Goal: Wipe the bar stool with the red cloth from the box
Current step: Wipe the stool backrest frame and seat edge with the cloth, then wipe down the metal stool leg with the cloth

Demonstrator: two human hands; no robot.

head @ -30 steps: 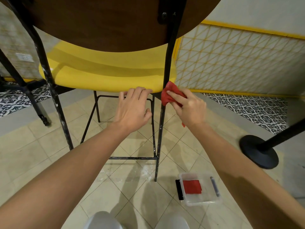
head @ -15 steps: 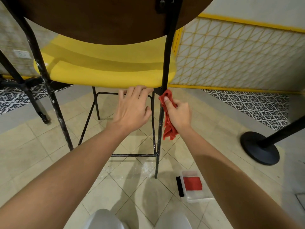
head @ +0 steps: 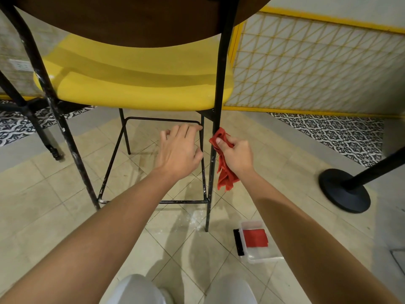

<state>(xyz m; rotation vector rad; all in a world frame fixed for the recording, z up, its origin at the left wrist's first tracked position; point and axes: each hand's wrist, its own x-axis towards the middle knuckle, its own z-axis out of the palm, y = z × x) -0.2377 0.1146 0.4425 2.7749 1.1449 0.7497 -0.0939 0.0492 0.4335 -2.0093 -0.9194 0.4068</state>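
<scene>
Our right hand grips the red cloth against a leg of the bar stool, lower than 1 second ago; our left hand, now off the seat, hovers relaxed and empty; wiping moves down the frame.

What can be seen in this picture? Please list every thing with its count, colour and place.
bar stool: one, yellow seat, brown back, black legs, centre
red cloth: one, red, against the stool's near right leg, end hanging
box: one, clear, floor at lower right
folded cloth: one, red, inside the box
strip: one, black, along the box's left side
stand base: one, black, floor at right
second frame: one, black, far left
wall socket: one, white, left wall
lattice panel: one, yellow and white, right wall
left hand: one, relaxed, below the seat
right hand: one, fingers grip the red cloth
knees: two, pale grey, bottom edge
</scene>
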